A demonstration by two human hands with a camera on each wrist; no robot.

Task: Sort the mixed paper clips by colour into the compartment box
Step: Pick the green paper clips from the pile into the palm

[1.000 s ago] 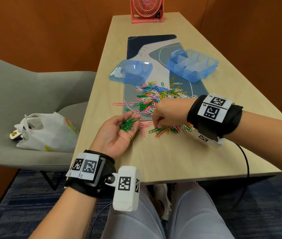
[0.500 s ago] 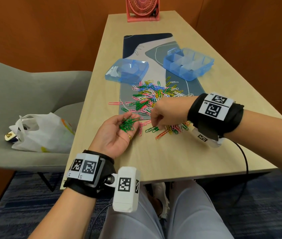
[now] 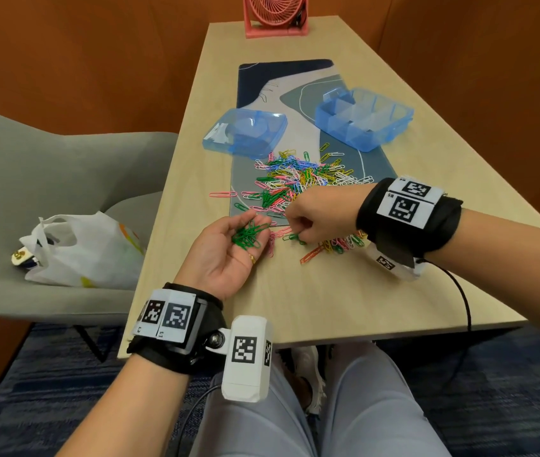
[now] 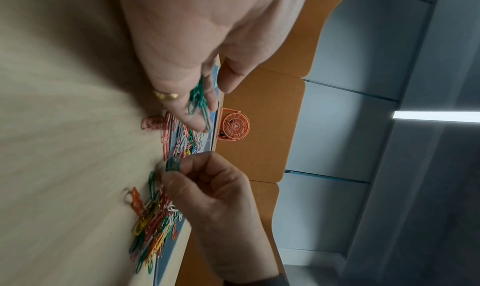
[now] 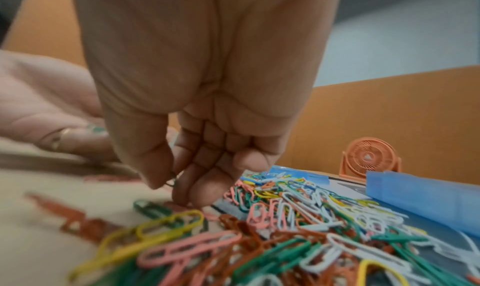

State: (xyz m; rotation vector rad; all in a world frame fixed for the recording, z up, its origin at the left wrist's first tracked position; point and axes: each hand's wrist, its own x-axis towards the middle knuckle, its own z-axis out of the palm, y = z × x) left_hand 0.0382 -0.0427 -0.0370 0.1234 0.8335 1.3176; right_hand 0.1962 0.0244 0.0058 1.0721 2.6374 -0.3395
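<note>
Mixed coloured paper clips (image 3: 298, 179) lie heaped on the desk mat, with more under my right wrist (image 5: 259, 239). My left hand (image 3: 242, 227) rests palm up on the table, fingers relaxed, carrying several green clips (image 3: 248, 236), also seen as green clips (image 4: 198, 99) in the left wrist view. My right hand (image 3: 295, 227) hovers just right of it, thumb and forefinger pinching one green clip (image 4: 172, 164) just above the table. The blue compartment box (image 3: 394, 127) stands open at the back right, its compartments looking empty.
The box's blue lid (image 3: 245, 131) lies behind the pile on the left. A pink fan (image 3: 275, 14) stands at the table's far end. A grey chair (image 3: 64, 166) with a white plastic bag (image 3: 80, 252) is on the left. A black cable (image 3: 459, 291) runs off my right wrist.
My right hand has drawn left from the near edge of the pile toward my left palm, pinching a green clip. The left hand has stayed still.
</note>
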